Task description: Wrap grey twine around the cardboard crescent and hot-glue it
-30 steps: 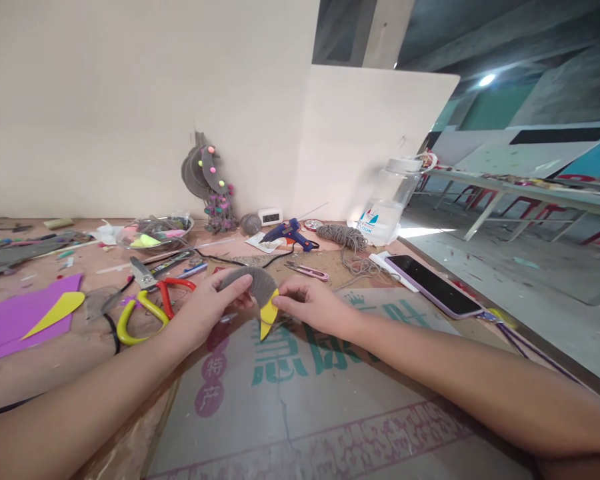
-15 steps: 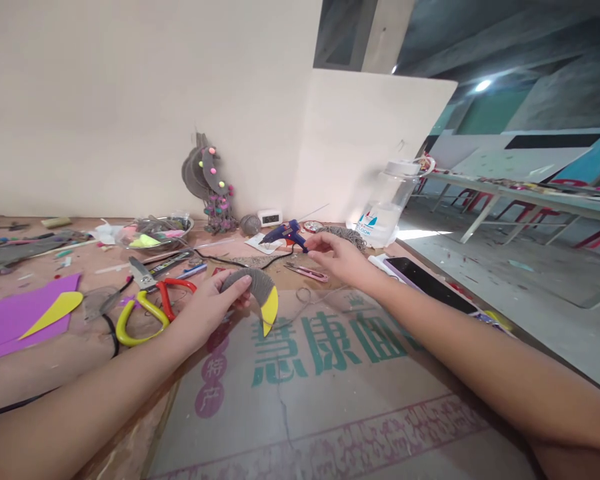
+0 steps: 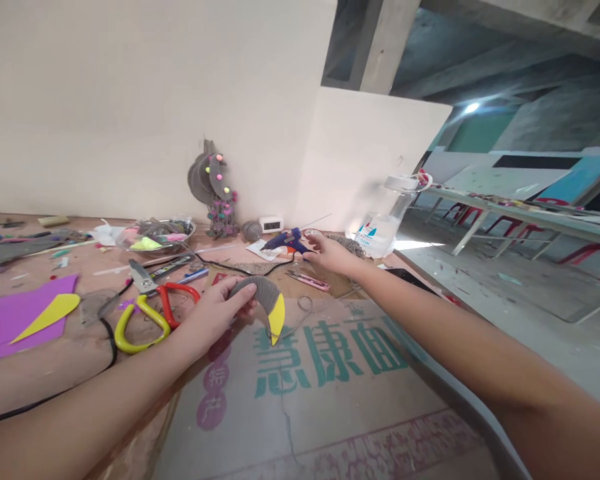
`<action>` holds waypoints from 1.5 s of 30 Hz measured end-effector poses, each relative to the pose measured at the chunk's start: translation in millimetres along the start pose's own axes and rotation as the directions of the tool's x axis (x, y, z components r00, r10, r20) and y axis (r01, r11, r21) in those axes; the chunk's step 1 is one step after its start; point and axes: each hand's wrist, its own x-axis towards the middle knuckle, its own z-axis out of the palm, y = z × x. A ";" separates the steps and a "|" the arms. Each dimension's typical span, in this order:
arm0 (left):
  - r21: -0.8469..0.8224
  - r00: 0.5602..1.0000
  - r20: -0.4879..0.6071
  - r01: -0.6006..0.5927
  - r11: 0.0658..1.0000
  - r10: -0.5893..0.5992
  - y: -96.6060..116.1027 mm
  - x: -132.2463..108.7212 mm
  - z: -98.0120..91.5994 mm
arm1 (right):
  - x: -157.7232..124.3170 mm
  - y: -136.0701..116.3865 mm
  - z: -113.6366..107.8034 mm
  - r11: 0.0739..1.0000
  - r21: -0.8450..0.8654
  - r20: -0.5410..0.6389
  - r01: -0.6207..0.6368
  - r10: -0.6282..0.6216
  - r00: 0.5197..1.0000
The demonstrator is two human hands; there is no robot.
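Observation:
Between the thumb and fingers of my left hand (image 3: 230,303) is a crescent (image 3: 263,293), most of it wound in grey yarn, its lower tip bare yellow. A strand of grey yarn (image 3: 305,305) trails from it across the printed sheet (image 3: 320,413). My right hand (image 3: 333,255) reaches out at the handle of a blue hot glue gun (image 3: 286,241), its fingers apart and curved; whether they touch the handle I cannot tell. Pink thread snips (image 3: 310,281) lie just below that hand. Behind it sits a tangle of grey yarn (image 3: 347,243), partly covered.
Scissors with red and yellow handles (image 3: 147,313) lie left of my left hand, near purple sheets (image 3: 25,320). A bowl of scraps (image 3: 160,237), a hanging crescent ornament (image 3: 215,187), a yarn ball (image 3: 251,230) and a small clock (image 3: 271,224) line the back. A water bottle (image 3: 383,217) stands right.
My right hand has moved slightly forward, nearer the glue gun's handle. My left hand still holds the crescent, now a little further right in view. The view has shifted slightly.

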 end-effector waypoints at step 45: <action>-0.004 0.996 -0.076 0.044 0.999 -0.044 2.9 -3.6 -1.2 | -121.8 -58.2 0.3 0.951 0.306 0.210 -0.032 -0.034 0.977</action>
